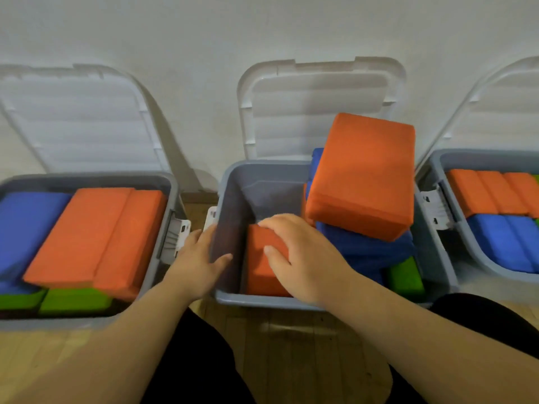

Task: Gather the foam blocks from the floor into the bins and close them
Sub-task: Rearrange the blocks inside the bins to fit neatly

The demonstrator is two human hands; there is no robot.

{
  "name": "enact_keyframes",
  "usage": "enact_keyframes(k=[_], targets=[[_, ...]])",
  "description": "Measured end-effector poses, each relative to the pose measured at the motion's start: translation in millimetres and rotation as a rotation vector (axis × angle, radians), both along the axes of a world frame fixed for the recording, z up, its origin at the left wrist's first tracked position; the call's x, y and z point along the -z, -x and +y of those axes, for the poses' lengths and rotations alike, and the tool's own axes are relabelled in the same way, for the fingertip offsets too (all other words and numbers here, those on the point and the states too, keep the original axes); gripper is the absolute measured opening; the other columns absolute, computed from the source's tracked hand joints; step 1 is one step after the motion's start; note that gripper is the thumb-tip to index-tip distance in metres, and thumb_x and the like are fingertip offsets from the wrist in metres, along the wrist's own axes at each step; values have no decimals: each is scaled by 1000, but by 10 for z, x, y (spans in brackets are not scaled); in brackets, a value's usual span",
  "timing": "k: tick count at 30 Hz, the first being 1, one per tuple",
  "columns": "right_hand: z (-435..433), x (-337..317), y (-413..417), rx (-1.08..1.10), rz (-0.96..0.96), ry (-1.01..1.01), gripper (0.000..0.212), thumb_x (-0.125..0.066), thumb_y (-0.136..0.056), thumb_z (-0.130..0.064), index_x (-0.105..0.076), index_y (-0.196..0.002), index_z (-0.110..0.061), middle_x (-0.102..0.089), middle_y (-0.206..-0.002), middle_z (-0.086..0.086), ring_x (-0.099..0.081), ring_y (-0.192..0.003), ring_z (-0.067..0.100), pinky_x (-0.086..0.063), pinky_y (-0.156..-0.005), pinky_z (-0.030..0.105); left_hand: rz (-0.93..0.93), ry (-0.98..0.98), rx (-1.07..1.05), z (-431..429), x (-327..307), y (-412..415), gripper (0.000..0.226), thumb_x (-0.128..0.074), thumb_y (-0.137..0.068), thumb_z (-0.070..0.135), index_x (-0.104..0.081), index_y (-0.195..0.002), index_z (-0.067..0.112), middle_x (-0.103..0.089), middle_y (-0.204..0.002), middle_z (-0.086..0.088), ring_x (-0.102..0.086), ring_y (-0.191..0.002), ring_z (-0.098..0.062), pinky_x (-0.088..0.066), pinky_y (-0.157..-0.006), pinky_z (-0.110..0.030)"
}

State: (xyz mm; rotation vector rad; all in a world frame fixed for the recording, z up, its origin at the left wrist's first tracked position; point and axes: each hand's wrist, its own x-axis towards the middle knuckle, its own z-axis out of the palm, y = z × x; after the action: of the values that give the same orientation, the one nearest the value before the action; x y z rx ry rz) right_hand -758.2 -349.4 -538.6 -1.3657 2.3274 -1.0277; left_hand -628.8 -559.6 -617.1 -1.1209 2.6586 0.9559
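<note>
I grip an orange block (261, 266) with my right hand (303, 258) in the half-filled middle bin (262, 303), my left hand (198, 258) clasping its wall, lids (315, 112) not yet closed.

Three open grey bins (262, 301) stand on the wooden floor (291, 345).

Open middle bin (228, 196) holds an upright orange block (259, 274), a tilted one (361, 176) atop blue blocks (376, 252).
</note>
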Motion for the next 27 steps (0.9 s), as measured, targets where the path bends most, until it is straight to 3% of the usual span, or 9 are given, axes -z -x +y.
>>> enact_keyframes(k=[6, 8, 10, 12, 15, 19, 21, 25, 27], targets=[[-675, 1084, 218, 227, -482, -656, 58, -46, -101, -21, -34, -157, -10, -36, -157, 27, -45, -138, 42, -36, -115, 43, -146, -56, 123, 56, 226, -40, 98, -55, -95, 64, 16, -159, 42, 7, -171, -9, -22, -153, -41, -25, -123, -51], [-895, 1426, 257, 168, -381, -849, 45, -36, -107, -12, -43, -152, -6, -36, -158, 27, -38, -143, 45, -26, -119, 58, -164, -44, 141, 52, 237, -51, 99, -55, -96, 64, 19, -158, 44, 11, -170, -6, -22, -152, -41, -25, -123, -51], [-945, 1296, 181, 186, -373, -960, 47, -28, -113, -18, -29, -158, -6, -30, -163, 18, -28, -150, 37, -16, -122, 56, -187, -24, 162, 40, 253, -55, 101, -56, -94, 66, 20, -157, 44, 12, -170, -4, -23, -152, -41, -27, -122, -51], [-924, 1338, 208, 269, -447, -913, 59, -35, -112, -28, -14, -160, 0, -21, -165, 16, -19, -154, 34, -12, -122, 44, -191, -23, 172, 31, 272, -61, 102, -56, -94, 66, 21, -157, 44, 12, -170, -3, -24, -151, -41, -29, -122, -52], [-844, 1824, 314, 246, -486, -875, 77, -60, -102, -37, -25, -158, 0, -27, -164, 17, -29, -150, 34, -24, -122, 40, -163, -33, 176, 18, 295, -74, 99, -55, -95, 66, 19, -158, 44, 13, -170, -2, -21, -153, -39, -28, -122, -51], [-856, 2078, 344, 405, -683, -743, 126, -91, -72, -35, -8, -160, 1, -26, -164, 17, -34, -148, 28, -32, -120, 35, -150, -45, 166, 34, 299, -72, 98, -53, -96, 66, 18, -159, 43, 12, -170, -3, -20, -154, -38, -27, -122, -50], [-852, 2073, 351, 464, -787, -636, 143, -97, -43, -43, -20, -158, -7, -43, -156, 13, -49, -136, 27, -43, -113, 37, -145, -45, 161, 33, 295, -68, 98, -52, -96, 66, 19, -158, 43, 12, -170, -2, -21, -154, -37, -28, -122, -50], [-795, 2018, 377, 507, -858, -517, 101, -88, -72, -13, -30, -155, -14, -55, -142, 11, -57, -117, 25, -47, -100, 33, -125, -65, 156, 30, 299, -61, 99, -52, -96, 67, 23, -157, 44, 12, -171, 0, -21, -155, -34, -29, -122, -49], [-747, 2052, 414, 451, -867, -520, 108, -86, -74, -9, -22, -160, -16, -51, -148, 11, -54, -124, 25, -44, -104, 32, -113, -66, 158, 25, 302, -73, 100, -52, -96, 67, 24, -156, 43, 12, -171, 0, -21, -155, -33, -30, -121, -48]])
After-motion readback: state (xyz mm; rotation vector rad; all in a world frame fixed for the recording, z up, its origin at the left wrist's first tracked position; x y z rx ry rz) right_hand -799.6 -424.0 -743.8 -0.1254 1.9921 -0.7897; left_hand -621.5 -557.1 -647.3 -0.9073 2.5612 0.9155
